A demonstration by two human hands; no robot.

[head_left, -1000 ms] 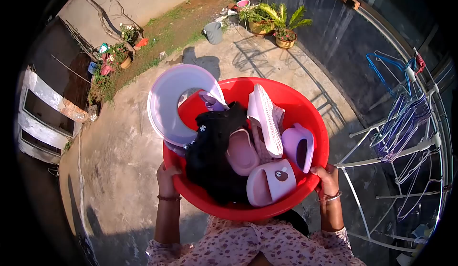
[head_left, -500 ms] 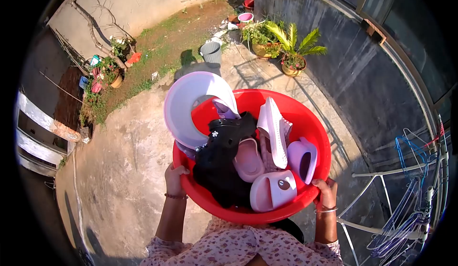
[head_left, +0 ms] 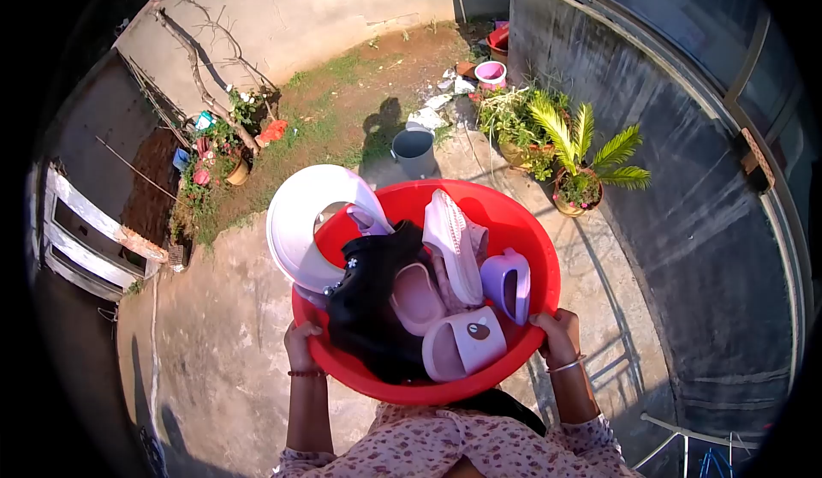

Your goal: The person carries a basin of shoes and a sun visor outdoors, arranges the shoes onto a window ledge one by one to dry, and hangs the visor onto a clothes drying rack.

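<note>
One red basin (head_left: 514,221), held before my body above the concrete ground (head_left: 231,324), my left fingers (head_left: 307,331) clamped on its near-left rim and my right fingers (head_left: 541,319) on its right rim. Contents: black clog (head_left: 364,285), pink slide (head_left: 479,341) with a round patch, pink shoe (head_left: 452,247) tipped on its side, lilac slipper (head_left: 495,279). One pale ring-shaped piece (head_left: 291,238), overhanging the far-left rim. Beyond, directly ahead: grey bucket (head_left: 414,154). Right of it: potted palm (head_left: 591,148), near a dark wall (head_left: 642,212). Far left: bare branch (head_left: 193,71), leaning. Obscured: undersides of my fingers, behind the rim; lower footwear, overlapped; basin floor, largely covered. Cut off at lower right: white rack (head_left: 667,448), blue hanger (head_left: 712,461). Indistinct: the black heap's lower part, lost in shadow.
</note>
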